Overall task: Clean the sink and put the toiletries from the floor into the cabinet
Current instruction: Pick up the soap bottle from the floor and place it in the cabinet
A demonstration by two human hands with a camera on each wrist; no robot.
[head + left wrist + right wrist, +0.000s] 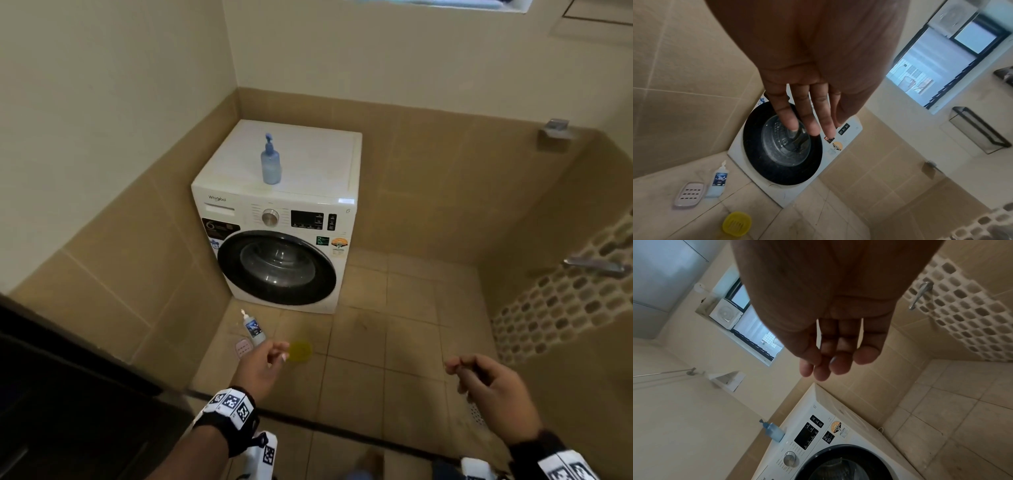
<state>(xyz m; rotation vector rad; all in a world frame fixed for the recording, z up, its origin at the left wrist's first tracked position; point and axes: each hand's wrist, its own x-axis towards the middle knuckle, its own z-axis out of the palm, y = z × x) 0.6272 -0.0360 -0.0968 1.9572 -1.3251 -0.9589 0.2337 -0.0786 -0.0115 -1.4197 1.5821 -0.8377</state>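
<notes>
so the toiletries are not yet gathered: a white pump bottle [717, 180] stands on the floor [394, 342] at the washing machine's [284, 240] front left corner, a pale pink soap dish [689, 194] touching it on the wall side, a yellow soap dish [736, 223] a little apart. a blue pump bottle [271, 161] stands on the machine's top near its front edge. the left hand [262, 366] reaches over the floor items with fingers loosely spread, holding nothing; the right hand [493, 383] hangs empty, fingers loosely curled. neither sink nor cabinet shows, so i can't tell whether the sink is clean. every item seen still needs carrying over, i judge.
</notes>
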